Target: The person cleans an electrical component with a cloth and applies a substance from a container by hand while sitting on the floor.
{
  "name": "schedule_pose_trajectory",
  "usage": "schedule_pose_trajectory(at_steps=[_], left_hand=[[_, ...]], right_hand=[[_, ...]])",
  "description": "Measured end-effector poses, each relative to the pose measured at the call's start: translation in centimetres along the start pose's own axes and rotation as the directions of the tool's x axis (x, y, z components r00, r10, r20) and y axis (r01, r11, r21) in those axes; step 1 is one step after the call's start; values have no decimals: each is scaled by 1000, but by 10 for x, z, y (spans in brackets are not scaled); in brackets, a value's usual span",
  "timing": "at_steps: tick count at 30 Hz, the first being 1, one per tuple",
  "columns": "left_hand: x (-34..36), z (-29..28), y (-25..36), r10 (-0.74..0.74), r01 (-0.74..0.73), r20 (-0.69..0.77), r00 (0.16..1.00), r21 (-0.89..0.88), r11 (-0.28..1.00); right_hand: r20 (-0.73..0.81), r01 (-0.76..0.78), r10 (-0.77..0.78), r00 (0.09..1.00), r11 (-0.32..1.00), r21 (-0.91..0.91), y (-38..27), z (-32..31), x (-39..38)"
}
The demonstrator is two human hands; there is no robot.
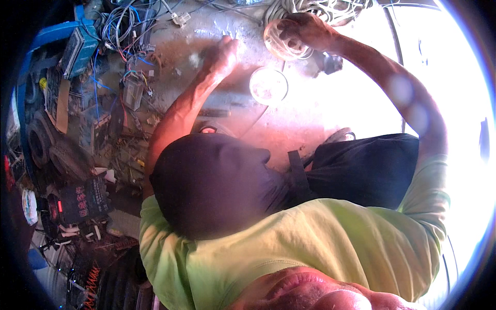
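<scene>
My left hand (pixel 225 56) is closed over the floor at the upper middle, fingers pressed together. What it holds, if anything, is too small to make out. At the upper right, my right hand (pixel 311 32) grips a round, pale, see-through tub (pixel 295 52), its fingers bent over or into it. Glare blurs the tub's details. Below and between the hands stands a round dish with a white rim (pixel 268 87), pale inside. A thin dark cord runs down from it across the floor.
Behind my right hand lies a coil of pale cable (pixel 341 9), with a small dark object (pixel 329 64) below. Tangled wires (pixel 119 26), a teal box (pixel 80 51), dark tyre-like rings (pixel 62 155) and assorted scrap crowd the left. Strong glare washes out the right side.
</scene>
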State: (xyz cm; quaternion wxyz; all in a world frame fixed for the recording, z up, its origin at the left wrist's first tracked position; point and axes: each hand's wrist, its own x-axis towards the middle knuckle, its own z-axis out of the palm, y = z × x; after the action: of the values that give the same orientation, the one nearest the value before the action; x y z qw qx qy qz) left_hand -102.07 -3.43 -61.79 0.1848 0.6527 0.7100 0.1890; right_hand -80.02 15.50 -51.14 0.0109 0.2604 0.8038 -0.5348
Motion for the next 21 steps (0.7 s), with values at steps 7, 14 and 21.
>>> schedule_pose_trajectory(at_steps=[7,14,21], left_hand=[[-9,-61,28,-166,408,373,913,-818,406],[-45,-66,102,302,-270,10,953,-419,867],[-43,-69,84,-285,322,197,938,-800,507]], right_hand=[[-3,-188,189,982,976,106,5,-2,-4],[199,-161,91,976,914,373,-9,2,-1],[296,-126,15,955,925,359,-49,-2,-10]])
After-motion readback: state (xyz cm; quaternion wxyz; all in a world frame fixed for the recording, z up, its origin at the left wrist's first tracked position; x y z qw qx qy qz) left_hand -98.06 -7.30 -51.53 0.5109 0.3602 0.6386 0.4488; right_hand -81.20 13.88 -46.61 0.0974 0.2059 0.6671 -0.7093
